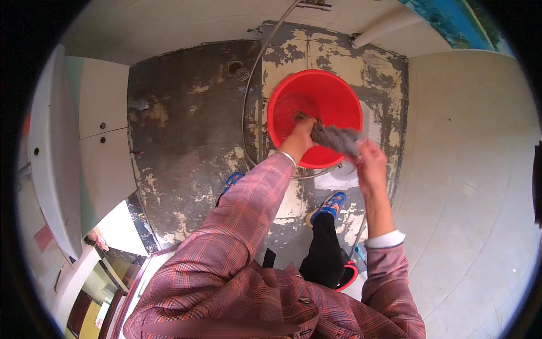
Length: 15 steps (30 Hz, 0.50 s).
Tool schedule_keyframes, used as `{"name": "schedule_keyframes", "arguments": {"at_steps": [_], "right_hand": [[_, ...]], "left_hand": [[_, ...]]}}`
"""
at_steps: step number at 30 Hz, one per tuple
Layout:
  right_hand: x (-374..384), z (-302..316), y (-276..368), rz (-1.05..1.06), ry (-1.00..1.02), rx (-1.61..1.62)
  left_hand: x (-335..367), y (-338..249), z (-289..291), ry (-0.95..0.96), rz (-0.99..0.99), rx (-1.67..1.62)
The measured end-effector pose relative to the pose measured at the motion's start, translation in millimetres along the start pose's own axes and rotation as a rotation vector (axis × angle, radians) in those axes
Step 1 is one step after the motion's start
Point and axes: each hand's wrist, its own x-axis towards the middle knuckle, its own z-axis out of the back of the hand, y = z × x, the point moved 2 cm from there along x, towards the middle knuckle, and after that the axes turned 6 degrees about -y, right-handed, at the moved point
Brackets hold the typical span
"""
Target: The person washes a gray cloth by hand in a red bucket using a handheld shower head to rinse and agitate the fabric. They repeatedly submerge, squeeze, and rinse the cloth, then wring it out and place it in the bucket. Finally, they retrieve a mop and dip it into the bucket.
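Over a large red bucket (339, 93), a bunched grey cloth (337, 137) is stretched between my two hands. My left hand (304, 132), at the bucket's middle, is closed round one end, and a bit of the cloth sticks out past the fingers. At the right rim, my right hand (370, 163) grips the other end; its fingers are slightly blurred. The cloth looks twisted and sags a little between the hands. What lies at the bottom of the bucket is partly hidden by my left hand and the cloth.
A grey hose (246, 104) loops down left of the bucket. White cabinets (101, 96) stand at the left, and a floor drain (242, 74) lies ahead. A white floor fixture (337, 179) shows partly under the bucket. Behind my leg is another red container (352, 276). The floor paint is peeling.
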Motion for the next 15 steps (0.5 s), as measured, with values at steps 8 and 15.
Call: {"name": "schedule_keyframes", "arguments": {"at_steps": [8,15], "right_hand": [[92.9,38.6,-97.1,-0.231,-0.181,0.554],[92.7,-26.4,-109.6,-0.022,0.319,0.880]], "left_hand": [[-127.3,-0.6,-79.1,0.290,0.122,-0.139],[-145.1,20.3,-79.7,0.387,0.263,-0.275]]}}
